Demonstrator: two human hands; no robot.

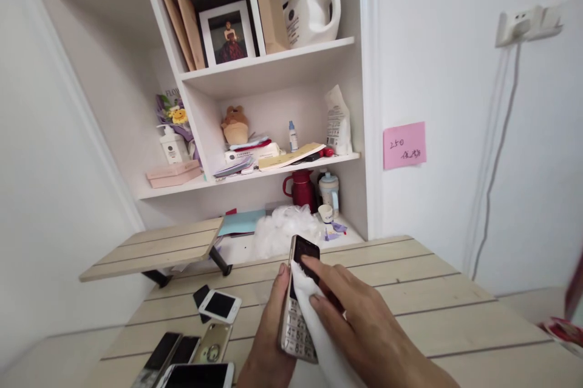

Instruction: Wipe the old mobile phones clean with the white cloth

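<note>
My left hand [264, 339] grips a gold keypad phone [297, 321] from the left side, holding it upright over the wooden table [410, 291]. Its dark screen [304, 249] faces me. My right hand [359, 321] presses a white cloth [319, 333] against the phone's front, with the fingertips near the screen. The cloth trails down over the keypad toward the bottom edge of the view.
Several other phones [219, 305] lie on the table at lower left. A small wooden riser [155, 248] stands at the back left. White shelves [268, 66] hold a framed photo, a jug, bottles and a red kettle [300, 189]. A pink sticky note [404, 145] hangs on the wall.
</note>
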